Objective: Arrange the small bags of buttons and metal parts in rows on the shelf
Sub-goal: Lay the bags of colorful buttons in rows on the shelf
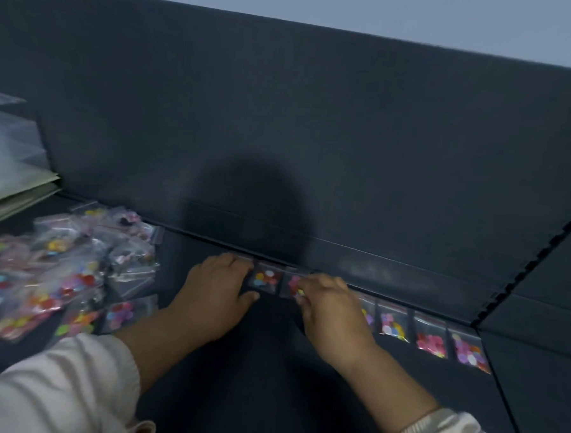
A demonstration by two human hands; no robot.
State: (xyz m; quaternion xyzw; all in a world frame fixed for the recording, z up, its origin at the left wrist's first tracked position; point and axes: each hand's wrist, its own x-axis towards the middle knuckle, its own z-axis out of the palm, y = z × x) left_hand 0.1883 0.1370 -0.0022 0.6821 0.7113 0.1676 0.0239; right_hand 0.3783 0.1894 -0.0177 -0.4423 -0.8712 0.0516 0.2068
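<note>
Small clear bags of coloured buttons lie in a row along the back wall of the dark shelf (256, 363). My left hand (219, 292) lies flat at the row's left end, its fingers on a bag beside the bag with mixed buttons (265, 279). My right hand (330, 306) touches the pink-button bag (292, 283) with its fingertips. To the right the row goes on with a white-and-yellow bag (392, 324), a pink bag (431, 341) and a purple bag (469, 351). A loose pile of bags (63, 271) sits at the left.
A stack of pale sheets or folders (11, 175) stands at the far left, behind the pile. The dark back wall (315, 135) rises right behind the row. A side panel with a notched edge (539, 262) closes the shelf at the right.
</note>
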